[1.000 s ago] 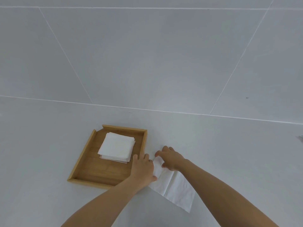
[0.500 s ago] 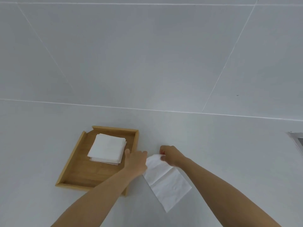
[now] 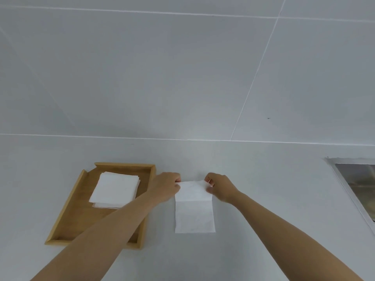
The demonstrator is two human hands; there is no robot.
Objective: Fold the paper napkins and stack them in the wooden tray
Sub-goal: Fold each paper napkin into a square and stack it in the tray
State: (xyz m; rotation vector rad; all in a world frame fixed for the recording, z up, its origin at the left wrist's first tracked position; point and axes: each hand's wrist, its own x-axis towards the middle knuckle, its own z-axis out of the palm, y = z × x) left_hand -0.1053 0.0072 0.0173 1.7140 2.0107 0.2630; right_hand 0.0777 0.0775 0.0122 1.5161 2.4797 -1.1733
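Near edge of the napkin [image 3: 194,217] lies flat on the counter [image 3: 263,189], right of the tray [image 3: 60,226]. We judge the risks: thin paper could tear if we pull the corners apart, or the fold lands skewed if one corner leads. Farther out, left hand [image 3: 165,187] and right hand [image 3: 220,186] each pinch a far corner, fingers closed tight on paper, that edge lifted. Folded stack [image 3: 114,189] sits in the tray's far half.
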